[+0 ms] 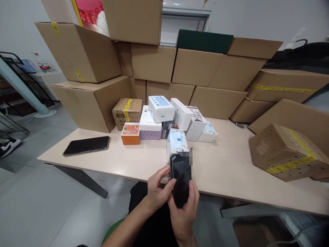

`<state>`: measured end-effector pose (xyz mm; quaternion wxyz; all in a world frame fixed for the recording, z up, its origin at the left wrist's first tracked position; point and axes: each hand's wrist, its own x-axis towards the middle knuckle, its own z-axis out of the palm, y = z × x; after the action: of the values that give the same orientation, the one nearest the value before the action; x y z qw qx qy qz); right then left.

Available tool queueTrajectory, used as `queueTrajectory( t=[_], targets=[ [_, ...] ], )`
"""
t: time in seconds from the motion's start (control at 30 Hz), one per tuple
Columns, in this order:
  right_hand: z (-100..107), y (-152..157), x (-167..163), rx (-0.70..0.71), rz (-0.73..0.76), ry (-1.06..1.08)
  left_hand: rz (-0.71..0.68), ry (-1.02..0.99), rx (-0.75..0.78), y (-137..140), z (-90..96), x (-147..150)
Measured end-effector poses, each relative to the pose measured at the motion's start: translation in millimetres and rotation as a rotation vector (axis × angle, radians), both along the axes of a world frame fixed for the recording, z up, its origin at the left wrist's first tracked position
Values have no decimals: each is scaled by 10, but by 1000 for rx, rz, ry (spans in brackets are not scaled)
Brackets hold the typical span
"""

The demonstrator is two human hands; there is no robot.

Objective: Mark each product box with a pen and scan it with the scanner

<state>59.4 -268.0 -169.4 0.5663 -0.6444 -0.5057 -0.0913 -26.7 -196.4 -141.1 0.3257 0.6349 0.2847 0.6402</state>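
Both hands hold a black handheld device (181,181) that looks like a rugged phone, its dark screen facing me, over the table's front edge. My left hand (159,188) grips its left side, the thumb lying at the screen's edge. Around the lower right side wraps my right hand (184,209), with the thumb under the lower left corner. Just behind the device stands a white and blue patterned tissue pack (177,140), partly covered by it. A second phone (86,145) with a dark screen lies on the table at the left.
On the table (144,161) sit an orange box (130,134), a taped carton (127,113), a white tissue pack (161,109) resting on other boxes, and a white box (183,115). Large cardboard boxes (151,63) wall off the back. A yellow-taped box (285,151) stands at right.
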Motion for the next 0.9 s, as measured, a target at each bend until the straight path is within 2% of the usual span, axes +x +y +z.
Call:
queueTrajectory(
  t=[0.1, 0.23, 0.4, 0.9],
  targets=[
    [-10, 9, 8, 9, 3, 2, 145, 97, 214, -3, 9, 33],
    [-23, 26, 20, 25, 0, -17, 219, 139, 319, 11, 55, 35],
    [-3, 38, 27, 57, -20, -67, 267, 151, 359, 19, 35, 30],
    [33, 59, 34, 52, -46, -84, 211, 143, 343, 53, 58, 28]
  ],
)
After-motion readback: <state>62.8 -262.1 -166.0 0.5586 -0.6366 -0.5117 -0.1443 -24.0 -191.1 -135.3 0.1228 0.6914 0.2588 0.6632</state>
